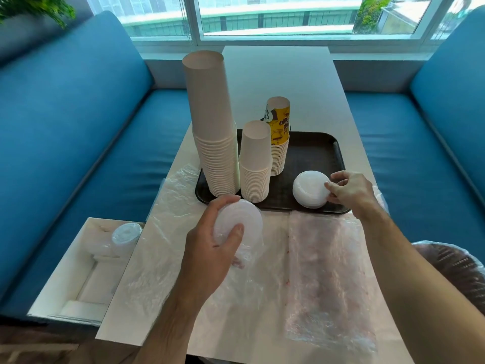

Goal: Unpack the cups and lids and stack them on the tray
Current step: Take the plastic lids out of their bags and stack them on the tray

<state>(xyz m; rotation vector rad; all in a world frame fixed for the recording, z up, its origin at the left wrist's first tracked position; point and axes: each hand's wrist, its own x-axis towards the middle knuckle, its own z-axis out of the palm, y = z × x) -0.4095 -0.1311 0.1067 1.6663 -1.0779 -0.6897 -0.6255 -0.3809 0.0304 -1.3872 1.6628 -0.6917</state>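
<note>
A dark tray (pixel 319 149) lies mid-table. On its left part stand a tall stack of plain paper cups (pixel 212 127), a shorter plain stack (pixel 256 164) and a yellow printed cup stack (pixel 279 137) behind. A white stack of lids (pixel 308 189) sits on the tray's near right part; my right hand (pixel 350 190) grips its right side with curled fingers. My left hand (pixel 212 248) holds a second stack of clear lids (pixel 241 222) just in front of the tray's near edge.
Empty clear plastic wrappers (pixel 325 271) cover the near table. A white open box (pixel 86 264) at the left holds another wrapped lid pack (pixel 126 235). Blue benches flank the table; a window runs behind.
</note>
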